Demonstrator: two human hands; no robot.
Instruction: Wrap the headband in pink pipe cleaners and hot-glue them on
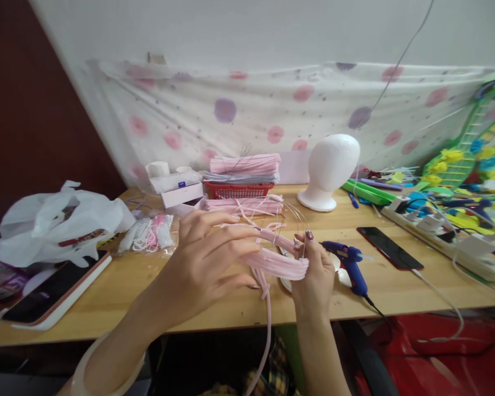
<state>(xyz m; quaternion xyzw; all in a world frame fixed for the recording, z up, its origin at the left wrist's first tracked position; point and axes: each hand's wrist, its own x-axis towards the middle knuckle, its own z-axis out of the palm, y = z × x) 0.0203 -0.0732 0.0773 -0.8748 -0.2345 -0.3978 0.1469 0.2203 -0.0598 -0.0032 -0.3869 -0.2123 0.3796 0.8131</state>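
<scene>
My left hand [208, 258] has its fingers spread and curved over a bundle of pink strips [278, 258] held above the wooden table's [157, 300] front edge. Its fingertips rest on the bundle's left part. My right hand [313, 272] grips the bundle's right end from below, thumb and fingers closed round it. A thin wire hoop [297, 217] rises behind the bundle. One loose pink strip [268, 324] hangs down past the table edge toward my lap.
A blue glue gun [348, 264] lies just right of my right hand, a phone [390, 247] beyond it. A white foam head [330, 168], a red basket [237, 190] topped with pink strips, a white plastic bag [58, 220], a tablet [58, 291] and a power strip [437, 228] stand around.
</scene>
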